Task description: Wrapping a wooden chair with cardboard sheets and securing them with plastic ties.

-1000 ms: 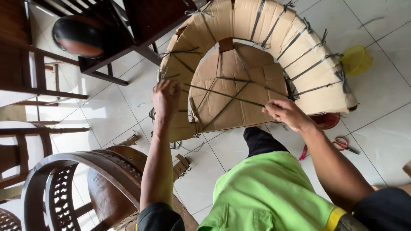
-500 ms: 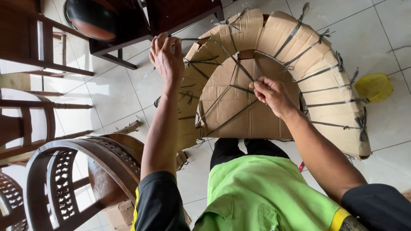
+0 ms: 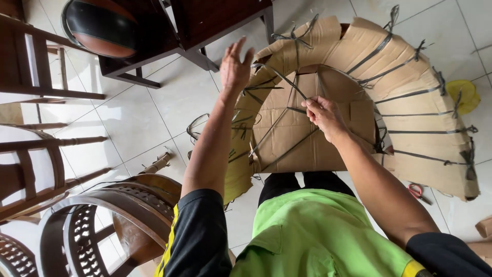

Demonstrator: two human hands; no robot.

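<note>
I see my right hand (image 3: pixel 324 114) at frame centre, its grip pinched on a dark strap (image 3: pixel 287 84). My left hand (image 3: pixel 234 66) is raised higher, fingers spread wide, holding nothing, at the bundle's (image 3: pixel 359 92) edge. The bundle, upper right, is an arch of creased brown cardboard, banded with thin straps, on the glossy tile floor (image 3: pixel 148 118).

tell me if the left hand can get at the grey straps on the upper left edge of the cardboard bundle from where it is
Probably yes. The left hand is open with fingers spread right beside the cardboard bundle, and the grey straps there lie bare on the outside. Nothing sits between them; the right hand works lower, at the middle.
</note>
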